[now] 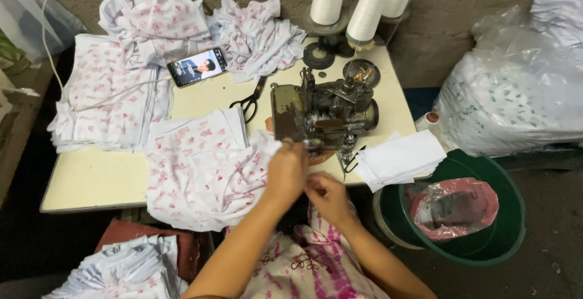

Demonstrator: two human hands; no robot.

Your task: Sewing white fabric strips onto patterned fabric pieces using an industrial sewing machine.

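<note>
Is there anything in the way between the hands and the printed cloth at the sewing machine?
Nothing visible. The left hand already rests on the printed cloth right at the front of the sewing machine. The right hand sits just beside it, its fingertips hidden.

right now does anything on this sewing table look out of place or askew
A phone lies tilted on the heaped printed fabric at the table's back, not on the tabletop. The sewing machine looks worn and rusty. Folded white pieces overhang the right table edge above a green bucket.
</note>
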